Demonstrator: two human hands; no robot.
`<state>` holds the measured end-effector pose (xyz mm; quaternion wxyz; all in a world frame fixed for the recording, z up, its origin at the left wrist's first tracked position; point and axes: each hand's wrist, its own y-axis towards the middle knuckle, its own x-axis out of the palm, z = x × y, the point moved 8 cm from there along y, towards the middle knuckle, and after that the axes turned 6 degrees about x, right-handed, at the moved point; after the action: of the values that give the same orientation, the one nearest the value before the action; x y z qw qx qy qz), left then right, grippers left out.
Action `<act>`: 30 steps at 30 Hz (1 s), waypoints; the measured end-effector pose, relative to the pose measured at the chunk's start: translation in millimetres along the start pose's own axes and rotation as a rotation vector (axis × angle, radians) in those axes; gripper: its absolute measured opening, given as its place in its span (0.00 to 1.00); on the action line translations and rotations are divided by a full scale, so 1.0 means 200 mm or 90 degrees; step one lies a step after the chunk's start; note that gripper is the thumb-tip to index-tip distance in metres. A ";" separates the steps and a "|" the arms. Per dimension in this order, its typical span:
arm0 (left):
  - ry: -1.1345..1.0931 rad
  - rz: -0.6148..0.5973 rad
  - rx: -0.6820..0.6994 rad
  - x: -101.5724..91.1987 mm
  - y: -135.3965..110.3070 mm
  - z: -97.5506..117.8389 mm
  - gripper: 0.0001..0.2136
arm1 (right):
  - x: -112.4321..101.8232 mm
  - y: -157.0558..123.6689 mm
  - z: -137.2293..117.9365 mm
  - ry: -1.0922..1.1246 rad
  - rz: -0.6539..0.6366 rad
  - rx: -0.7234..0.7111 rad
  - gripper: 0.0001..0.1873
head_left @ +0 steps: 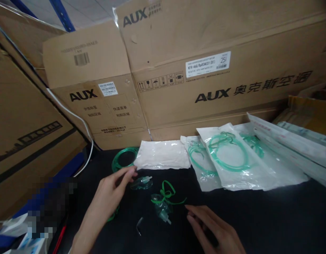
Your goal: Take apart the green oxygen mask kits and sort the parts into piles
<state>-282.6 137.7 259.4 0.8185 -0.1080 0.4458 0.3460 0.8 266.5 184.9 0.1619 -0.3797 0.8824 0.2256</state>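
My left hand (111, 192) is closed in a pinch, fingertips by the near corner of a white pouch (164, 155). What it grips, if anything, I cannot make out. Just right of those fingertips lies a clear plastic mask (144, 183) with a pale connector. A second clear mask (163, 211) with a looped green strap (166, 193) lies nearer, between my hands. My right hand (215, 231) hovers to its right, thumb and forefinger slightly apart with nothing visible between them. The forefinger is close to the strap's free end. A small bent clear piece (138, 226) lies in front.
Behind my left hand lies a coil of green tubing (119, 160). Sealed pouches with green tubing (231, 158) are piled on the right of the black table (258, 218). Cardboard boxes (173, 102) wall off the back. A white cable (86, 130) hangs at left.
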 end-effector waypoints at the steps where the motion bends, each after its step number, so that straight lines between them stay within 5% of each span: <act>1: -0.016 -0.040 0.012 0.06 -0.07 0.05 0.25 | 0.06 0.01 -0.02 -0.015 -0.007 -0.003 0.15; 7: -0.073 -0.100 -0.029 0.28 -0.27 0.06 0.21 | 0.30 0.09 -0.06 -0.020 -0.030 0.049 0.11; 12: -0.191 -0.104 -0.018 0.35 -0.29 0.12 0.21 | 0.19 0.10 -0.04 0.139 -0.099 0.151 0.18; 15: -0.334 -0.210 -0.041 0.48 -0.32 0.21 0.23 | 0.12 0.06 0.02 0.333 -0.154 0.312 0.23; 18: -0.440 -0.326 -0.051 0.62 -0.35 0.31 0.26 | 0.04 0.02 0.04 0.377 -0.137 0.371 0.22; 25: -0.349 -0.273 0.093 0.66 -0.33 0.40 0.14 | -0.03 -0.02 0.11 0.335 -0.082 0.379 0.17; 30: -0.297 -0.324 0.157 0.71 -0.33 0.43 0.12 | -0.06 0.00 0.11 0.259 -0.085 0.282 0.08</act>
<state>-131.4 197.8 186.4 0.9649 -0.0344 0.2441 0.0902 11.3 285.5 172.1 0.0751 -0.4295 0.8976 -0.0639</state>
